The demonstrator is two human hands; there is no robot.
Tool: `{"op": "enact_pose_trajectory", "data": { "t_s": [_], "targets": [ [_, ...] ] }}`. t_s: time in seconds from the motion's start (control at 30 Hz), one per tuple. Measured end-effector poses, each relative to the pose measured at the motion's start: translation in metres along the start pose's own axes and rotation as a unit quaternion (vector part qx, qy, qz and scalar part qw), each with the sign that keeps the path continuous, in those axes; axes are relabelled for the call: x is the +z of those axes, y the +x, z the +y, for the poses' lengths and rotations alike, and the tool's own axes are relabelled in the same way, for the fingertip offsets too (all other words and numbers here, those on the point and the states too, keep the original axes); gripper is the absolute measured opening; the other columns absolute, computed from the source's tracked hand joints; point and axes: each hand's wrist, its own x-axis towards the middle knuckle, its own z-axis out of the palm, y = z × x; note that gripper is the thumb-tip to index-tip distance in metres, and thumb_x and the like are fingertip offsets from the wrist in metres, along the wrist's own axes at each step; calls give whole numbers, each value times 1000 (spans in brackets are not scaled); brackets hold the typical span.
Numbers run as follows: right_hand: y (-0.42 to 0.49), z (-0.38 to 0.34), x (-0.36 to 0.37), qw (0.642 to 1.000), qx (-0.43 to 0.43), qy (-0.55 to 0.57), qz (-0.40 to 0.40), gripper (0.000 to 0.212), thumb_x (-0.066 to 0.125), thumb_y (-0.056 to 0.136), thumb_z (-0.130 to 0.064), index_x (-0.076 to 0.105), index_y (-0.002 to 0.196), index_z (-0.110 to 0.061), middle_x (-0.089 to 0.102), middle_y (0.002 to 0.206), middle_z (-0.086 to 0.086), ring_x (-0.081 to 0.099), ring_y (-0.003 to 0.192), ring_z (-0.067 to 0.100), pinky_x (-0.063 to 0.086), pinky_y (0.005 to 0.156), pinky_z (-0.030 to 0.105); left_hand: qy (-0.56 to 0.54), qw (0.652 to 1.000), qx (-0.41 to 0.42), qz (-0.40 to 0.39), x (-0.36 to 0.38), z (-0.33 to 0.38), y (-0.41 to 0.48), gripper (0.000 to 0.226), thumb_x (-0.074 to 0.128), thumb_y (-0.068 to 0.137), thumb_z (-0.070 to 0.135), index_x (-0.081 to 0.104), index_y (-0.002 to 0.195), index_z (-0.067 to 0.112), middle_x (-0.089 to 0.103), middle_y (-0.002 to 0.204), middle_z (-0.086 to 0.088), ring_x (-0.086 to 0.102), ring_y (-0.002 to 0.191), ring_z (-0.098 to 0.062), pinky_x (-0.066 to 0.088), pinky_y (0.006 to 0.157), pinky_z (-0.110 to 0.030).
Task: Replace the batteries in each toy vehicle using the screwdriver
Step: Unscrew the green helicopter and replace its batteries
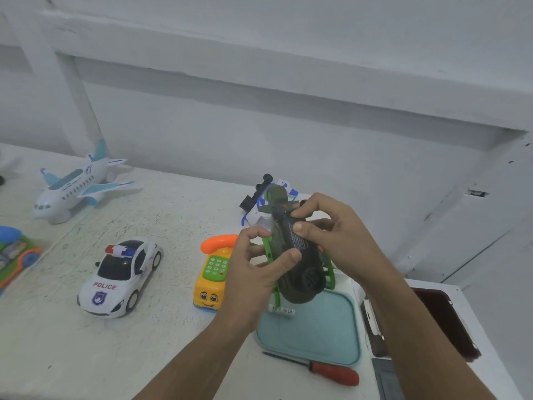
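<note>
I hold a dark green toy helicopter (302,272) belly-up above the table, its bright green skids showing at both sides. My left hand (253,272) grips its left side, thumb pressed on the underside. My right hand (331,229) pinches the black cover strip along the belly near the tail. A screwdriver (331,370) with a red handle lies on the table below my arms. White batteries (281,310) lie on the teal tray (317,336).
A police car (121,278), a white and blue airplane (72,186) and a yellow toy phone (212,278) stand on the white table. Another white and blue toy (259,203) lies behind the helicopter. A colourful toy (14,255) sits at the left edge, a dark red box (444,321) at the right.
</note>
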Motion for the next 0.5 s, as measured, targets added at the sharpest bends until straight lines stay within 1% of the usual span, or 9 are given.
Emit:
{"op": "enact_pose_trajectory", "data": {
  "t_s": [0.07, 0.17, 0.2, 0.27, 0.33, 0.4, 0.43, 0.47, 0.5],
  "targets": [
    [-2, 0, 1, 1000, 1, 13, 4, 21, 66, 84, 2, 59, 89, -18, 63, 93, -12, 58, 64, 7, 43, 55, 15, -4, 1000, -1, 7, 0, 2, 1, 53, 93, 62, 14, 58, 101, 20, 67, 88, -2, 72, 70, -21, 59, 58, -39],
    [-4, 2, 5, 999, 21, 43, 23, 36, 68, 83, 2, 53, 100, -26, 63, 101, -4, 65, 71, 13, 48, 57, 23, 2, 1000, 1, 19, 1, 2, 1, 41, 83, 74, 5, 55, 102, 18, 63, 93, -7, 72, 66, -15, 58, 55, -34],
    [-4, 3, 6, 997, 36, 66, 30, 40, 69, 83, 3, 51, 103, -27, 65, 102, -2, 67, 72, 15, 49, 57, 23, 4, 1000, 3, 22, 1, 1, 1, 42, 84, 74, 7, 55, 102, 19, 63, 95, -9, 72, 68, -16, 59, 58, -36],
    [-4, 6, 4, 990, 68, 123, 29, 44, 72, 81, 0, 51, 109, -26, 69, 102, 1, 67, 74, 18, 49, 58, 24, 8, 1000, 4, 29, 2, 0, 2, 45, 87, 69, 15, 55, 99, 24, 65, 101, -14, 74, 76, -25, 62, 66, -48],
    [-5, 9, -4, 973, 104, 206, 10, 41, 74, 79, -10, 53, 111, -25, 71, 104, 6, 65, 81, 23, 48, 64, 28, 13, 999, 3, 37, 2, 0, 3, 43, 86, 73, 17, 54, 99, 25, 65, 103, -16, 74, 79, -30, 60, 70, -55],
    [-9, 13, -14, 945, 138, 295, 23, 37, 73, 77, -17, 55, 108, -20, 70, 104, 10, 67, 89, 27, 55, 71, 32, 19, 999, 1, 40, 2, 0, 5, 37, 81, 78, 16, 53, 99, 28, 63, 104, -16, 73, 79, -32, 58, 68, -52],
    [-12, 14, -19, 939, 150, 306, 38, 30, 72, 78, -14, 56, 103, -18, 69, 101, 12, 67, 90, 28, 55, 77, 35, 20, 999, -1, 38, 1, 0, 5, 36, 80, 79, 16, 53, 98, 29, 62, 104, -16, 72, 79, -31, 58, 66, -49],
    [-16, 16, -22, 946, 155, 280, 52, 22, 69, 80, -9, 57, 97, -16, 68, 97, 12, 66, 87, 28, 54, 77, 36, 19, 999, -2, 37, 1, -1, 6, 36, 80, 79, 16, 53, 96, 31, 61, 104, -17, 71, 79, -31, 57, 66, -48],
    [-22, 19, -26, 963, 154, 212, 57, 16, 65, 83, -3, 57, 90, -15, 66, 93, 12, 64, 82, 26, 52, 73, 35, 20, 999, -2, 39, 0, -1, 6, 36, 81, 79, 16, 52, 93, 33, 61, 105, -17, 71, 78, -30, 57, 66, -49]
  ]
}}
